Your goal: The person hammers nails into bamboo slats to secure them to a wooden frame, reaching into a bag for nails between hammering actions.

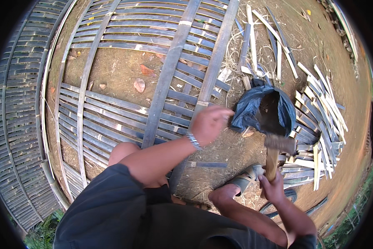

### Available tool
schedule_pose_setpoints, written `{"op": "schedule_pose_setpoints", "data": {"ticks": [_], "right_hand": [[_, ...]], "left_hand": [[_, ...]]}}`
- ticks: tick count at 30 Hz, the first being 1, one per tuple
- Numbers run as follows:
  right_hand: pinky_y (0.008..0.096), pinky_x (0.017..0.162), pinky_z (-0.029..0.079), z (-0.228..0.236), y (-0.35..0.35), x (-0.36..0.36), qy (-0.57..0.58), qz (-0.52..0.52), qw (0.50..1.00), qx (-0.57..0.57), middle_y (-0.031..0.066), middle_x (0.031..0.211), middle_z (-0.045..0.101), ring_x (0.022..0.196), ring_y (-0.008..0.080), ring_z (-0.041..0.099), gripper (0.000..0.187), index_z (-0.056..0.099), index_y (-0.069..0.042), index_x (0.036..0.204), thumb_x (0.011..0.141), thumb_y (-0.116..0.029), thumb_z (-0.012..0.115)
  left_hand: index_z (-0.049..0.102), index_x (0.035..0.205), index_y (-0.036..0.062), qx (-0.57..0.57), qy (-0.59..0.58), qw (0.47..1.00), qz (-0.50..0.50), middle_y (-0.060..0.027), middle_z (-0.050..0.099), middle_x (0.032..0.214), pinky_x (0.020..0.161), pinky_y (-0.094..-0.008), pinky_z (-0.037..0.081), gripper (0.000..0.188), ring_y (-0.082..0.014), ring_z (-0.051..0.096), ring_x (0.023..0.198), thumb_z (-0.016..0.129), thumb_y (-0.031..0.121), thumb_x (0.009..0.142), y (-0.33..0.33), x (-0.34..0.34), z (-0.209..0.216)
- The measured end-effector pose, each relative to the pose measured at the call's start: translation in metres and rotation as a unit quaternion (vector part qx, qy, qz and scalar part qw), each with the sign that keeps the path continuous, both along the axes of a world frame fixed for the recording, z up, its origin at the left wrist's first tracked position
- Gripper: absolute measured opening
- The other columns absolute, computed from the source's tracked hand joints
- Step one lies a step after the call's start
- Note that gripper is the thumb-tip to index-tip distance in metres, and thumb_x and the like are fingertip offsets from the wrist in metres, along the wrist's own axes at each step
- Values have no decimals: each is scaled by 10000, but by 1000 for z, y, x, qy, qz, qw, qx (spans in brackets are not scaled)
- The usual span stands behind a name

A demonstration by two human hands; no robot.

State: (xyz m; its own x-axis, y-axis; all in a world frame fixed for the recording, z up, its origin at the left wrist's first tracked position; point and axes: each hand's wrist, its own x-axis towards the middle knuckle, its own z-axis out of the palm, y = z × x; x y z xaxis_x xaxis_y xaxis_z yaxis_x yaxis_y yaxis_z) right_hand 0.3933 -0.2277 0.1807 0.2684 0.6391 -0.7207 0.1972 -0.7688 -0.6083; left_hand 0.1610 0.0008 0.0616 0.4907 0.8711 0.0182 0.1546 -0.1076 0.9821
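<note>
R hand point(273, 186) fisted on hammer point(278, 149); L hand point(209, 123) curled, maybe pinching sth, by bamboo slat point(213, 70).

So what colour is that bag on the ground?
The bag is dark blue, seen in the head view.

A hammer point(278, 151) is gripped by the right hand point(273, 186), while the left hand point(209, 123) is held over the bamboo lattice point(124, 112) (beside a black plastic bag point(253, 108)).

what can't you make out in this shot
Head view:
- What the left hand pinches on the bamboo slat: its fingers cover it.
- Hammer in the right hand: head motion-blurred.
- Bag contents: inside too dark.
- Woven panel: cut off at left rim.
</note>
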Motion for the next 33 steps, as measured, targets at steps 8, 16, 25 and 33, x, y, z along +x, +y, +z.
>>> {"op": "schedule_pose_setpoints", "data": {"ticks": [8, 16, 25, 33], "right_hand": [[290, 703, 475, -124, 191, -109, -3, -132, 980, 149, 21, 920, 608, 786, 108, 572, 234, 587, -29, 1134, 963, -137, 705], [350, 791, 483, -168, 241, -130, -13, -219, 968, 119, 78, 958, 663, 846, 178, 610, 275, 612, -4, 1134, 932, -151, 726], [332, 791, 493, -174, 230, -119, 13, -264, 950, 165, 90, 986, 672, 868, 169, 625, 303, 603, 16, 1159, 927, -127, 735], [331, 830, 482, -172, 232, -122, 25, -271, 949, 162, 89, 1020, 656, 910, 169, 610, 316, 594, 15, 1175, 931, -129, 733]], "left_hand": [[635, 1352, -6, -19, 133, 955, 263, -194, 702, 1238, 972, -368, 555, 395, -279, 697, 1147, 622, 74, 966, 134, -140, -44], [516, 1455, -41, 132, 284, 943, 113, -241, 566, 1426, 1059, -375, 531, 533, -345, 635, 1258, 662, 68, 953, 150, -147, -87], [598, 1389, -26, 104, 254, 952, 138, -244, 630, 1348, 1048, -410, 512, 460, -395, 633, 1222, 657, 109, 953, 121, -142, -73], [618, 1369, -15, 105, 253, 944, 182, -253, 642, 1321, 1046, -437, 504, 442, -417, 623, 1215, 653, 120, 950, 113, -141, -75]]}}
